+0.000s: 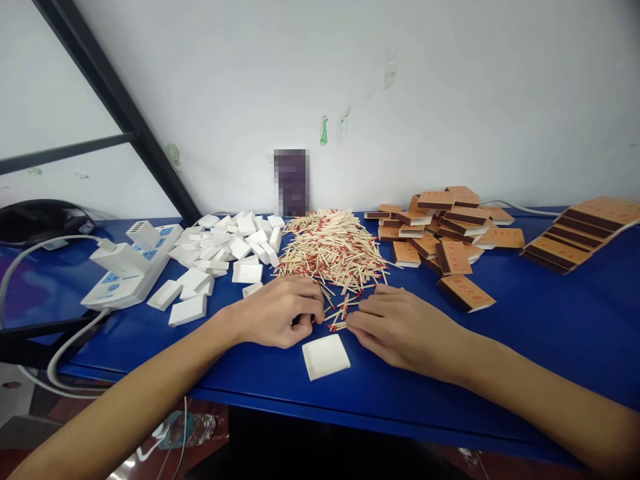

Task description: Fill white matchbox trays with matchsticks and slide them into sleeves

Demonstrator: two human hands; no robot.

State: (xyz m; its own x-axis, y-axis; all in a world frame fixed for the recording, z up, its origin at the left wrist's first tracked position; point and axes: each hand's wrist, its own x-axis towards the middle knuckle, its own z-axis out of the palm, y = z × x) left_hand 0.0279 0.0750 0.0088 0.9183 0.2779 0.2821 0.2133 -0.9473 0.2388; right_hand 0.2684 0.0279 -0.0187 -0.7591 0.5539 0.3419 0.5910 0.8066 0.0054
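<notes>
A big heap of red-tipped matches (333,247) lies in the middle of the blue table, with several loose ones spilling toward me. My left hand (283,312) rests at the left of these loose matches, its fingers curled and thumb tucked near the index finger; whatever is between them is hidden. From the right, my right hand (395,327) reaches in with bent fingers closed at the ends of a few matches (339,326). One open white matchbox tray (326,357) lies between my wrists, near the table's front edge, touched by neither hand.
Many white inner trays (240,248) are piled left of the matches. Orange matchbox sleeves (455,257) are heaped on the right, with a joined row (583,230) farther right. A white power strip (133,267) with plugs and cables and black headphones (45,223) occupy the left.
</notes>
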